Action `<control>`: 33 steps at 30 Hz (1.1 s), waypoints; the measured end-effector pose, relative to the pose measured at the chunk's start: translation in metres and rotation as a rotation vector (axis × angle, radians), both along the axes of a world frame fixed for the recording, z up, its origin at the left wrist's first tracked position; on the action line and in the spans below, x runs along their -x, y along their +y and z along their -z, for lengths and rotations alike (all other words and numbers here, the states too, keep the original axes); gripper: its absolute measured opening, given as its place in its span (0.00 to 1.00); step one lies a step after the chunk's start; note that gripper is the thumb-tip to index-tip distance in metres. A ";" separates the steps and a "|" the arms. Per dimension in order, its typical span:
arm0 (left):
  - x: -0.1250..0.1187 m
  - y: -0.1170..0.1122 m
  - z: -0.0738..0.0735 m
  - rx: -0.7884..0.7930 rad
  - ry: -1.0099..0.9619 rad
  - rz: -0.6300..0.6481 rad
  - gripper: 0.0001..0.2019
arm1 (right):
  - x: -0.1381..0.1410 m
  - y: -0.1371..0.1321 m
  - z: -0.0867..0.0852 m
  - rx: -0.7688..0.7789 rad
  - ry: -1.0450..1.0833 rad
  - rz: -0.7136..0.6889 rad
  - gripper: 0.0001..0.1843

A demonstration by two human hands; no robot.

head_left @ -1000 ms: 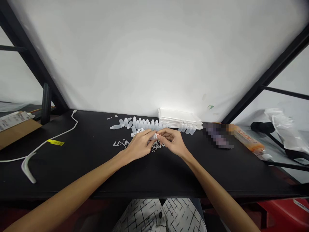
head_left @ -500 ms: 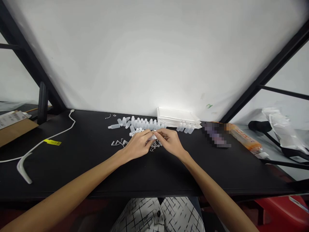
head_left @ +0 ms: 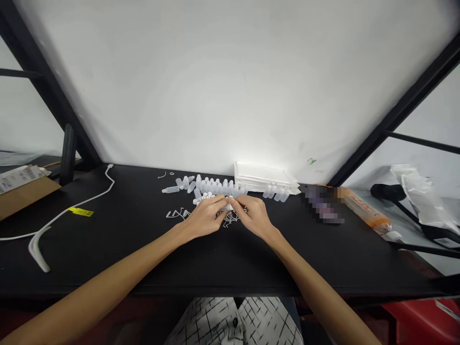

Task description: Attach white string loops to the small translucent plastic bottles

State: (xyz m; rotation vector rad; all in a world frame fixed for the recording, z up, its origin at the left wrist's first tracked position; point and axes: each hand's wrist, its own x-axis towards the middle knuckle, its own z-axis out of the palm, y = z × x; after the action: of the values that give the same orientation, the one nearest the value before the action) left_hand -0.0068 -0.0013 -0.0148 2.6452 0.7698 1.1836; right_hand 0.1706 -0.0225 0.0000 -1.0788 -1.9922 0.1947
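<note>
**Item: bench, small plastic parts, seen from the head camera.**

- **Hands.** The left hand [head_left: 204, 218] and right hand [head_left: 253, 215] meet fingertip to fingertip, both narrowed in a pinch on one small white piece [head_left: 228, 206]. The piece is held just above the table, at its middle. It looks like a cap or a vial end, though it is too small to tell.
- **Step in hand.** By appearance, the two hands are working the piece between them, fitting or separating it. Any further handling calls for a fine, steady fingertip grip and care not to knock the row behind.
- **Near the hands.**
  - A cluster of clear vials [head_left: 215, 184], some upright and a few lying down, just beyond the fingers.
  - Thin white scraps [head_left: 178, 213], scattered to the left and under the hands.
  - A stack of white trays [head_left: 264, 178] against the wall.
- **Surface.** On the black table [head_left: 143, 249]:
  - Left side: a white cable [head_left: 89, 199] with a yellow tag [head_left: 82, 211], a curved white strip [head_left: 38, 247] and a cardboard box [head_left: 21, 191].
  - Right side: an orange tube [head_left: 366, 213] and, further off, a plastic bag [head_left: 420, 196].
- **Room.** A plain white wall panel [head_left: 230, 86], flanked by slanting black frame bars [head_left: 395, 115].
</note>
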 end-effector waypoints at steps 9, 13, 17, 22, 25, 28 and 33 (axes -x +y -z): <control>0.001 0.001 -0.003 0.034 -0.004 -0.011 0.11 | -0.001 0.001 -0.002 -0.032 0.005 -0.059 0.16; 0.000 -0.002 -0.006 0.101 -0.028 0.018 0.08 | 0.000 -0.004 -0.003 -0.168 -0.168 0.026 0.14; -0.001 -0.004 -0.007 0.109 -0.019 0.016 0.10 | 0.000 -0.007 -0.003 -0.193 -0.222 0.024 0.13; -0.003 -0.008 -0.006 0.123 -0.004 0.037 0.10 | -0.002 -0.004 -0.002 -0.214 -0.304 0.038 0.18; -0.003 -0.010 -0.013 0.191 -0.008 0.037 0.17 | -0.005 -0.004 -0.005 -0.263 -0.280 0.062 0.17; 0.000 -0.009 -0.023 0.244 0.028 0.054 0.17 | -0.009 -0.004 -0.007 -0.296 -0.250 0.087 0.14; 0.004 -0.004 -0.026 0.199 0.055 0.053 0.14 | -0.012 0.001 -0.004 -0.287 -0.253 0.109 0.14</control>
State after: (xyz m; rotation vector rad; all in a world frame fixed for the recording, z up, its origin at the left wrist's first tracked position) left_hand -0.0105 -0.0053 0.0108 2.5273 0.7779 0.9708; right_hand 0.1826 -0.0218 0.0040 -1.0602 -2.0957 -0.2912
